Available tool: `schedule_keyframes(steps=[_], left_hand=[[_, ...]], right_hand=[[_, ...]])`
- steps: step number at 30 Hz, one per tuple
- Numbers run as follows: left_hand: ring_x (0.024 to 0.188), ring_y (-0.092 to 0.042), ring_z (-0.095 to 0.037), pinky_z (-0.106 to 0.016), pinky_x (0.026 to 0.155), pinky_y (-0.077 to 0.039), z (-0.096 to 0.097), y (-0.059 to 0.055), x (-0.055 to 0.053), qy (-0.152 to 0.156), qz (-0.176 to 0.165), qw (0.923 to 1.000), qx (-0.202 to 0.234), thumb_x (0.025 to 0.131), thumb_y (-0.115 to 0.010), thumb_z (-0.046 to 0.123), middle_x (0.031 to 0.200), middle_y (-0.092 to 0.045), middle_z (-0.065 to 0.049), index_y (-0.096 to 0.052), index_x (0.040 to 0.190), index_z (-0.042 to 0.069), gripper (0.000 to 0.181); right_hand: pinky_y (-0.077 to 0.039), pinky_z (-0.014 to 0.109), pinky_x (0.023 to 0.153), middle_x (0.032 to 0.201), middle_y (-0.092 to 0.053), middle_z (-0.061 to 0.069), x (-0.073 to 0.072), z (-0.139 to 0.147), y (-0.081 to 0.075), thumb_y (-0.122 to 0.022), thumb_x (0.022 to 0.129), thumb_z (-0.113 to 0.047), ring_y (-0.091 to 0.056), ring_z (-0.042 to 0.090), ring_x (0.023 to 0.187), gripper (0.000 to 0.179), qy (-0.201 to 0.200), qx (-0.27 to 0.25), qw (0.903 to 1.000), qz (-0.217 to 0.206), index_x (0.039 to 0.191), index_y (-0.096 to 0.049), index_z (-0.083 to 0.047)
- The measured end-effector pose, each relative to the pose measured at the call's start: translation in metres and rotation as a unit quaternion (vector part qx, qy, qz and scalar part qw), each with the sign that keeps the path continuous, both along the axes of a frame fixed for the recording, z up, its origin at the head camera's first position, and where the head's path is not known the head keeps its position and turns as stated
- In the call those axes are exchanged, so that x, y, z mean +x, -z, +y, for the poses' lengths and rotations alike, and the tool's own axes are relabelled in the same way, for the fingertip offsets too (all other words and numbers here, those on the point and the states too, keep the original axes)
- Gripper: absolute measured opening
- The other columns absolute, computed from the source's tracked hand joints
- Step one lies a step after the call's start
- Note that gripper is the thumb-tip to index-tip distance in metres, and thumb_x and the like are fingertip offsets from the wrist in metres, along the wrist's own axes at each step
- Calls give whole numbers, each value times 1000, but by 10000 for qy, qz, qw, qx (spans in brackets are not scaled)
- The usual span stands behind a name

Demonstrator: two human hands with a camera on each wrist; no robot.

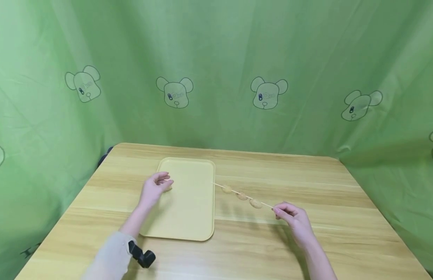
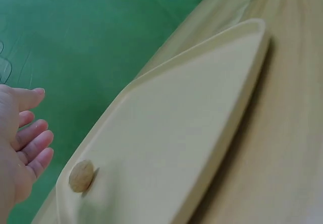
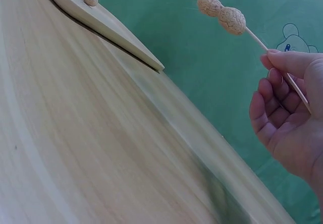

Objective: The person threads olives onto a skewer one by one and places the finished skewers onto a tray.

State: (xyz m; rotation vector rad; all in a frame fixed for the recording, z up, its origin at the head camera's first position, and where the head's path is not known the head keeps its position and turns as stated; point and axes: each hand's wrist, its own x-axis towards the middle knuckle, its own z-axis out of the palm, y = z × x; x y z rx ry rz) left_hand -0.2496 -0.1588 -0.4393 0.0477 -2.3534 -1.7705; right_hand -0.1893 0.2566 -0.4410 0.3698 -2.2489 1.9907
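My right hand (image 1: pixel 295 223) pinches the near end of a thin wooden skewer (image 1: pixel 267 205) between thumb and forefinger. Threaded on the skewer are three tan, rough-skinned round lumps (image 3: pixel 232 20), whose kind I cannot tell. In the head view its bare tip points left and overlaps the right rim of a pale yellow tray (image 1: pixel 188 217). My left hand (image 1: pixel 155 191) hovers over the tray's left side, its fingers loosely bent with nothing between them. One more tan lump (image 2: pixel 82 176) lies on the tray near that hand, partly hidden by its fingers in the head view.
The tray lies on a wood-grain table (image 1: pixel 258 249), left of its middle. Green curtains (image 1: pixel 216 46) printed with bear faces hang behind the table and along both sides. A black device (image 1: pixel 142 254) is strapped at the left wrist.
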Motion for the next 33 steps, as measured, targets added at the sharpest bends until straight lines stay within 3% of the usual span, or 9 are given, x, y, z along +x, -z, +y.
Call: schedule_keyframes(steps=[4, 8, 16, 21, 26, 33], left_hand=[[102, -56, -31, -35, 85, -49, -8, 2, -9, -90, -118, 9994, -316, 84, -68, 11, 117, -58, -23, -55, 121, -5, 42], [112, -51, -36, -45, 94, -44, -12, 10, -15, 68, -351, 9983, -462, 82, -68, 9, 125, -53, -24, -50, 127, -5, 50], [118, -44, -40, -50, 99, -37, -17, 25, -21, 361, -691, 9912, -1071, 81, -66, 6, 128, -47, -28, -44, 131, -5, 56], [111, -50, -40, -49, 96, -41, -17, 29, -23, 277, -528, 9881, -1418, 82, -65, 8, 122, -53, -27, -49, 126, -7, 49], [95, -59, -34, -44, 85, -48, -12, 34, -24, 139, -187, 9828, -1833, 81, -61, 6, 103, -63, -22, -59, 111, -9, 35], [86, -60, -28, -42, 80, -50, -8, 37, -18, -6, -55, 9821, -1881, 79, -60, 4, 88, -67, -14, -66, 95, -6, 20]], right_hand=[[-46, 22, 69, 71, -59, 1, 1, 1, 0, -57, 88, 1, -54, 11, 69, 14, -16, 2, 10000, -19, 88, -59, 15], [-45, 22, 68, 70, -59, 3, 1, 2, 1, -57, 88, 1, -54, 10, 69, 16, 20, 53, 10000, -23, 89, -58, 17], [-44, 23, 69, 70, -59, 4, 1, 1, 0, -57, 88, 0, -54, 10, 69, 18, 139, 128, 9998, -23, 90, -57, 17], [-45, 23, 69, 70, -59, 3, -1, -1, 1, -57, 88, 0, -54, 10, 69, 18, 144, 92, 9998, -60, 90, -57, 17], [-46, 23, 68, 70, -58, 4, -3, -4, 3, -57, 88, 0, -54, 10, 68, 18, 134, 43, 9998, -111, 90, -57, 18], [-46, 23, 68, 70, -58, 5, -6, -8, 6, -59, 87, -2, -54, 11, 68, 21, 165, 116, 9993, -316, 91, -56, 18]])
